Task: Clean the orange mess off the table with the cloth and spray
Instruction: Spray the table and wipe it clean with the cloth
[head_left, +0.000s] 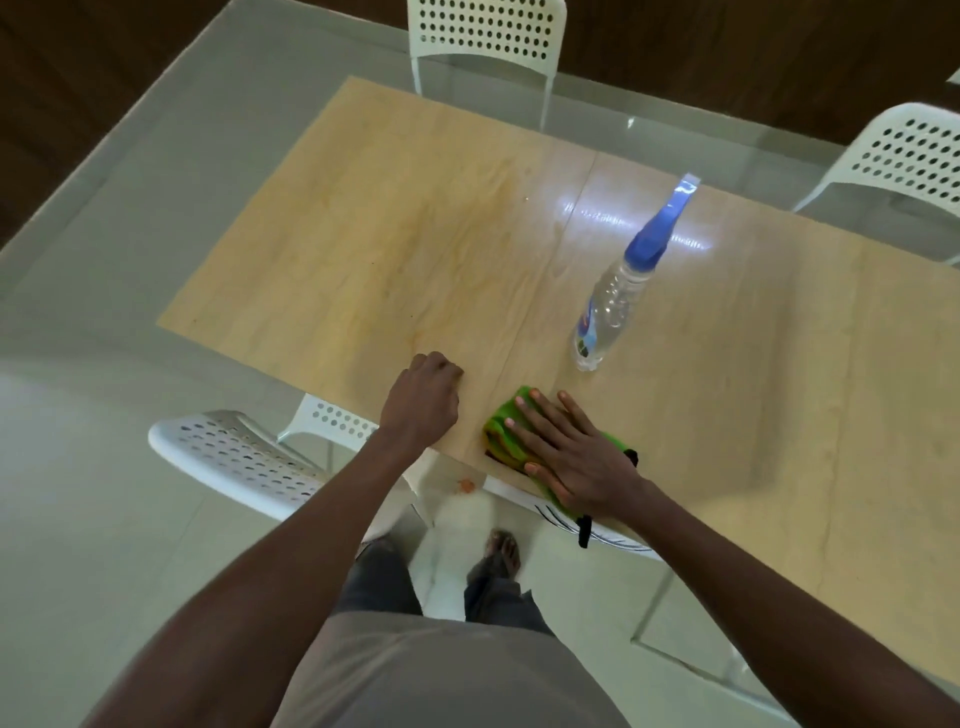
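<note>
Clearly the wiping step is in hand: the right hand lies flat with fingers spread, pressing the green cloth onto the table at its near edge, while the left hand rests beside it, fingers curled and holding nothing. The spray bottle stands untouched just beyond the cloth, and a faint orange tinge shows farther out, so the next strokes probably need to reach there

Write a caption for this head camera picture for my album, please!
Right hand presses a green cloth flat at the table edge, spray bottle standing nearby.
</note>
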